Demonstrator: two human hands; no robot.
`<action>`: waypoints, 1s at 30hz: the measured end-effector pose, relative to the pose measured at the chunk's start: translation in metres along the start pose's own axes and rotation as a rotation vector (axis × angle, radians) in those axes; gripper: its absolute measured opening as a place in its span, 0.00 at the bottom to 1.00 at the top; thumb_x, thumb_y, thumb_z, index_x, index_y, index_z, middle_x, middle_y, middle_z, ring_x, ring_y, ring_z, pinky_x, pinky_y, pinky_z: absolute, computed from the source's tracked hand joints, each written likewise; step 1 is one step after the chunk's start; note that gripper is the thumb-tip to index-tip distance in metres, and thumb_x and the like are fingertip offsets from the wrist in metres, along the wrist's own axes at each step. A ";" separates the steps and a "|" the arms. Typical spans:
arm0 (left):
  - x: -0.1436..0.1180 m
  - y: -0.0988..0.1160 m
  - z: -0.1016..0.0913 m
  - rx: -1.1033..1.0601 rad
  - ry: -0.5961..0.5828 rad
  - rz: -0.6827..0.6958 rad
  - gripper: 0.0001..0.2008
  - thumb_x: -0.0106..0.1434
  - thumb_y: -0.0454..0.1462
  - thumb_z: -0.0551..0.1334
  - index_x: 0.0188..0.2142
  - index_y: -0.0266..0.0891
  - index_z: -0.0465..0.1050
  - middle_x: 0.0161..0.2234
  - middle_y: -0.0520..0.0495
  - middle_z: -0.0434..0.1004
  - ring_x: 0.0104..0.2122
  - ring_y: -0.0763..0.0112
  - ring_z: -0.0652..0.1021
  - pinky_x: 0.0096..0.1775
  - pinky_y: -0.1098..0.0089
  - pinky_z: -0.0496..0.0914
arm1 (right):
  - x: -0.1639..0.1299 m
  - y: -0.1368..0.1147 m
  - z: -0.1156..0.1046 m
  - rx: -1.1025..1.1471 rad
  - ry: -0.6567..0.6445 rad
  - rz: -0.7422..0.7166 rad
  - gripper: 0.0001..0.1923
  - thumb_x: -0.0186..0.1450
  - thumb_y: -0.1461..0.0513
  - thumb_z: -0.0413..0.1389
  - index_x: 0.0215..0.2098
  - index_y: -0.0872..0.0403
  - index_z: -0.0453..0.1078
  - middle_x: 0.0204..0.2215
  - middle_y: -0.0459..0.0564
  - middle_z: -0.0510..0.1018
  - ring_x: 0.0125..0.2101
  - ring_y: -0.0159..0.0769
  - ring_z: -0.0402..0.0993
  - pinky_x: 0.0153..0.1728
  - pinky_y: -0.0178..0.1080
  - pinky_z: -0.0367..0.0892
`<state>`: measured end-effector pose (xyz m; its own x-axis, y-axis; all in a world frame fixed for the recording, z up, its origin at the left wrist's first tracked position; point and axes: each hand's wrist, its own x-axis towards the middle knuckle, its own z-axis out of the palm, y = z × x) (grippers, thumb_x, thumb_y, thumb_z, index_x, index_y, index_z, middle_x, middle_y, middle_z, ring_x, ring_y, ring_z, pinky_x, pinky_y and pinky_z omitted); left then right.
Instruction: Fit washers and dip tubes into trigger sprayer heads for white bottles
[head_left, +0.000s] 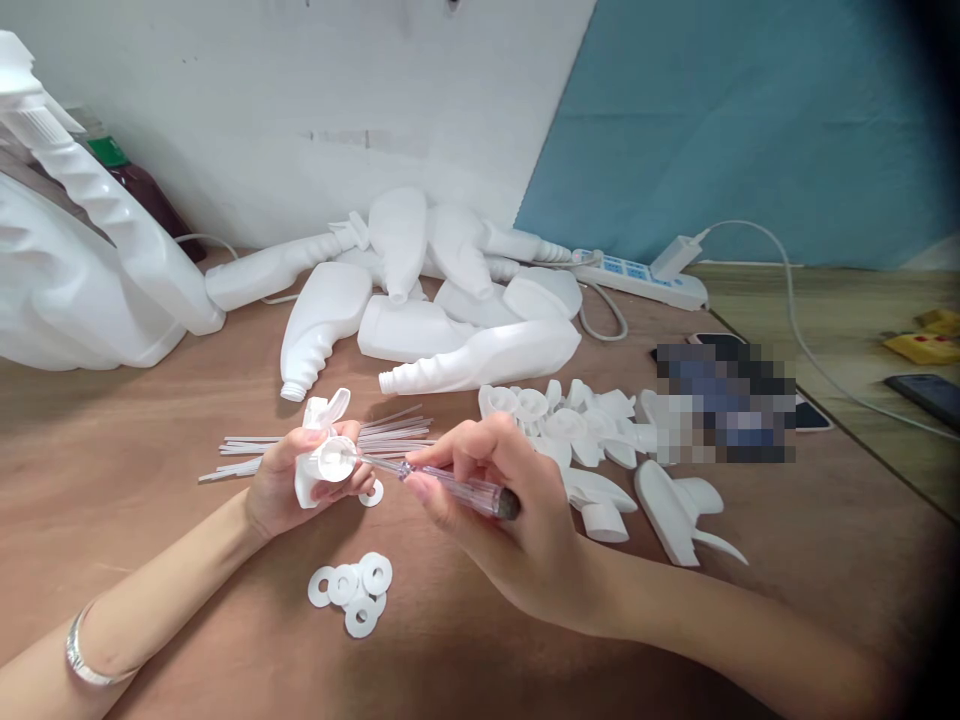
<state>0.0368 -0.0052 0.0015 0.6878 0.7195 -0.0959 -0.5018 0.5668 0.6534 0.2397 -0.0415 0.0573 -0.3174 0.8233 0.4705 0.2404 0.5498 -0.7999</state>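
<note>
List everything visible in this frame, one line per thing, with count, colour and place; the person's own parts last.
spray head: one, white, held in the left hand
screwdriver: one, clear handle, in the right hand, tip at the spray head's cap
washers: small pile, white, on the table near the hands; one more by the left fingers
dip tubes: loose bundle, clear, behind the hands
loose spray heads: heap, white, right of the hands
bottles: pile, white, at the back by the wall
large jugs: white, far left
power strip: one, white, back right
table: brown
bracelet: one, silver, left wrist
left hand: grips the spray head
right hand: grips the screwdriver
</note>
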 end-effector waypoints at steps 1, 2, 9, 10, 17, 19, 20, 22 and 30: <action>0.000 0.001 0.000 0.000 -0.005 0.000 0.12 0.55 0.42 0.56 0.23 0.37 0.60 0.11 0.56 0.55 0.19 0.76 0.58 0.30 0.74 0.61 | -0.001 0.000 0.001 0.002 -0.007 -0.019 0.11 0.61 0.67 0.53 0.28 0.52 0.52 0.29 0.45 0.73 0.19 0.22 0.61 0.18 0.29 0.58; 0.000 0.001 0.001 0.003 -0.010 0.002 0.12 0.55 0.42 0.56 0.22 0.37 0.60 0.11 0.56 0.54 0.18 0.76 0.58 0.29 0.74 0.60 | -0.002 0.000 0.001 0.005 -0.013 -0.032 0.11 0.61 0.67 0.53 0.28 0.52 0.52 0.30 0.45 0.73 0.19 0.22 0.61 0.18 0.29 0.58; 0.002 0.002 0.004 0.018 -0.010 0.044 0.11 0.56 0.41 0.55 0.22 0.36 0.62 0.10 0.56 0.51 0.17 0.76 0.56 0.26 0.74 0.57 | -0.005 0.000 0.003 0.034 -0.046 -0.020 0.11 0.61 0.67 0.53 0.29 0.51 0.52 0.31 0.46 0.73 0.23 0.26 0.66 0.23 0.32 0.64; 0.001 0.002 0.004 0.020 -0.017 0.042 0.11 0.56 0.42 0.55 0.22 0.36 0.62 0.10 0.56 0.51 0.17 0.76 0.56 0.26 0.74 0.57 | -0.004 0.000 0.003 0.041 -0.041 -0.002 0.11 0.61 0.66 0.53 0.29 0.51 0.53 0.32 0.46 0.73 0.22 0.26 0.66 0.22 0.32 0.63; -0.001 0.002 0.000 0.042 0.010 0.001 0.11 0.54 0.43 0.55 0.22 0.37 0.61 0.09 0.56 0.50 0.17 0.76 0.54 0.30 0.73 0.57 | 0.004 -0.001 0.000 0.226 -0.038 0.183 0.11 0.62 0.65 0.53 0.29 0.51 0.52 0.31 0.46 0.73 0.31 0.29 0.72 0.27 0.32 0.66; -0.001 0.002 0.000 0.042 0.000 0.005 0.11 0.54 0.42 0.55 0.22 0.37 0.61 0.09 0.56 0.50 0.17 0.76 0.54 0.30 0.73 0.57 | 0.004 -0.002 0.000 0.249 -0.046 0.198 0.12 0.62 0.65 0.53 0.29 0.51 0.52 0.32 0.45 0.73 0.31 0.29 0.73 0.27 0.32 0.66; -0.001 0.001 0.000 0.042 -0.003 0.006 0.11 0.54 0.42 0.55 0.22 0.37 0.61 0.09 0.56 0.49 0.17 0.76 0.54 0.30 0.72 0.56 | 0.004 -0.002 0.000 0.248 -0.046 0.199 0.12 0.62 0.65 0.53 0.29 0.52 0.52 0.32 0.46 0.73 0.31 0.29 0.73 0.28 0.32 0.67; -0.001 0.002 0.000 0.037 0.003 0.008 0.11 0.53 0.42 0.55 0.22 0.37 0.61 0.09 0.57 0.49 0.17 0.76 0.54 0.29 0.72 0.56 | 0.003 -0.002 0.000 0.239 -0.040 0.190 0.12 0.62 0.65 0.53 0.28 0.52 0.52 0.32 0.46 0.73 0.32 0.30 0.73 0.29 0.33 0.67; -0.001 0.003 0.004 -0.023 0.065 0.056 0.12 0.53 0.41 0.56 0.20 0.38 0.57 0.09 0.57 0.47 0.17 0.76 0.51 0.27 0.72 0.54 | 0.000 0.000 0.006 0.266 0.003 0.183 0.11 0.62 0.65 0.53 0.29 0.51 0.53 0.33 0.47 0.74 0.36 0.32 0.74 0.31 0.34 0.69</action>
<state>0.0370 -0.0057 0.0062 0.6234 0.7743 -0.1089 -0.5510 0.5338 0.6414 0.2338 -0.0426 0.0552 -0.2882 0.9058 0.3105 0.0448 0.3366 -0.9406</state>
